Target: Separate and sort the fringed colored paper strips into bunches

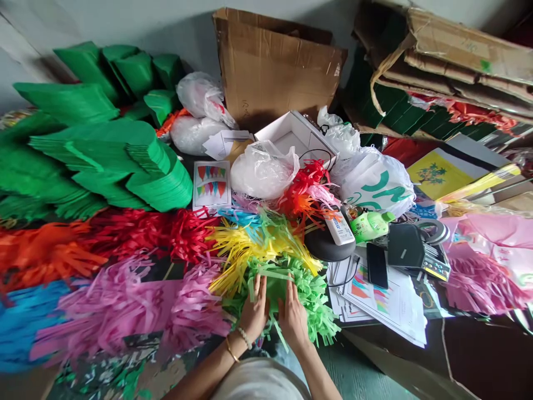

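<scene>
Both hands rest on a pile of light green fringed paper (318,308) at the table's near edge. My left hand (255,308), with bracelets at the wrist, lies on the pile's left part, its fingers stretched forward. To its right, my right hand (293,314) touches the same pile, fingers extended and slightly apart. Between the hands shows a flat green part of the paper, with a thin strip across the fingertips. Yellow fringe (237,250) lies just beyond, and pink fringe (195,305) is on the left.
Green paper stacks (104,150) fill the back left. Red fringe (150,233), orange fringe (50,250) and blue fringe (33,322) lie left. A green bottle (370,226), black phone (377,265) and printed sheets (391,311) are right. A cardboard box (275,72) stands behind.
</scene>
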`<control>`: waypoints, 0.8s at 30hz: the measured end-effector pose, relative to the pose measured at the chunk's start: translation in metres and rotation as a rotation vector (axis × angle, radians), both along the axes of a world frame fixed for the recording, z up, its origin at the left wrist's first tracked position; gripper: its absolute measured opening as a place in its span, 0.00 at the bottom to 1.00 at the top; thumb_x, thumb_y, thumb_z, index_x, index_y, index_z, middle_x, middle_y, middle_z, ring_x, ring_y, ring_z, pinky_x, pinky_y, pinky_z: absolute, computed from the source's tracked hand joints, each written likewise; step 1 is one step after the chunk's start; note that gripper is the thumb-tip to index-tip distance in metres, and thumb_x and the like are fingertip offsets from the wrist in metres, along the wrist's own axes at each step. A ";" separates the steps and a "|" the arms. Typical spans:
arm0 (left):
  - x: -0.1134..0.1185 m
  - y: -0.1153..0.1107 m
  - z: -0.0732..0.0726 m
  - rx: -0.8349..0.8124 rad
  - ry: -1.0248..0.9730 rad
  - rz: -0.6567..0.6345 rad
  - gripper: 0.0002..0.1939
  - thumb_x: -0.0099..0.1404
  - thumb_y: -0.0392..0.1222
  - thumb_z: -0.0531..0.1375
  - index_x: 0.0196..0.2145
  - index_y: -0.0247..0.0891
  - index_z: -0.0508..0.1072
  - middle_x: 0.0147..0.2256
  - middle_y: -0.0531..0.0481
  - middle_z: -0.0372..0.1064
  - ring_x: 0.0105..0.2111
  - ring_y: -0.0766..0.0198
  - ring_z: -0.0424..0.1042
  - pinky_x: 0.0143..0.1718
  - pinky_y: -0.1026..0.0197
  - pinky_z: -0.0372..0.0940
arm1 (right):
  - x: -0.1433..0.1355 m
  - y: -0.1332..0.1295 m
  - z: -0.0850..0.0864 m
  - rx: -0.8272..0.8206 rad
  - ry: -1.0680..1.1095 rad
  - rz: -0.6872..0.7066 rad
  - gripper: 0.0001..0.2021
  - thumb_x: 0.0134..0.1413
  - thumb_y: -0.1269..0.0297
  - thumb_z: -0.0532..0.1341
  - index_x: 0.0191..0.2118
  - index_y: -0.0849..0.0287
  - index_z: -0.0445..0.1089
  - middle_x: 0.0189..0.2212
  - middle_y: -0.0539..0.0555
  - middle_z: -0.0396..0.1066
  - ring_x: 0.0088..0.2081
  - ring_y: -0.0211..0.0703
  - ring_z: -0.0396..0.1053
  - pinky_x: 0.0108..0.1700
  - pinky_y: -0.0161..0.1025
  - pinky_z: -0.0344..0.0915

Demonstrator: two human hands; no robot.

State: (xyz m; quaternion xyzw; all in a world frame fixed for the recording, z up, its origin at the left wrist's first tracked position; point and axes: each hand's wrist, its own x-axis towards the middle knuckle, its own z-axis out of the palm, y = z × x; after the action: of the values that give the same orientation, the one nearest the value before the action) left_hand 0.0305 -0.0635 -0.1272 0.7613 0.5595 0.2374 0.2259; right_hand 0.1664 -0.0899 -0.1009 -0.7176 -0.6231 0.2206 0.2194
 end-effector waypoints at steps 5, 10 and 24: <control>-0.007 0.013 0.010 -0.259 -0.574 0.199 0.39 0.69 0.37 0.52 0.69 0.52 0.33 0.69 0.38 0.37 0.52 0.53 0.72 0.42 0.53 0.75 | 0.023 -0.008 0.003 0.023 0.777 -0.320 0.42 0.62 0.56 0.54 0.70 0.52 0.24 0.61 0.69 0.60 0.21 0.34 0.64 0.20 0.35 0.64; -0.029 0.026 0.023 -0.494 -0.946 0.409 0.35 0.66 0.42 0.57 0.66 0.52 0.46 0.63 0.38 0.54 0.45 0.56 0.76 0.40 0.56 0.76 | 0.052 -0.023 0.017 0.072 1.095 -0.609 0.37 0.59 0.53 0.58 0.69 0.51 0.40 0.51 0.63 0.71 0.22 0.33 0.62 0.23 0.33 0.63; 0.006 0.039 0.037 -0.046 0.067 -0.324 0.12 0.60 0.30 0.57 0.42 0.38 0.70 0.41 0.43 0.70 0.44 0.49 0.71 0.45 0.46 0.67 | 0.034 0.036 0.033 0.158 -0.245 0.129 0.20 0.55 0.80 0.48 0.46 0.61 0.72 0.45 0.63 0.72 0.43 0.54 0.67 0.44 0.48 0.64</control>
State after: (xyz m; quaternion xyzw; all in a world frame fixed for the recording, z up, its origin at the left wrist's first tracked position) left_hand 0.0361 -0.0244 -0.0906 0.8436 0.4419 0.1596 0.2598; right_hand 0.2004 -0.0541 -0.0678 -0.6781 -0.7054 0.0952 0.1831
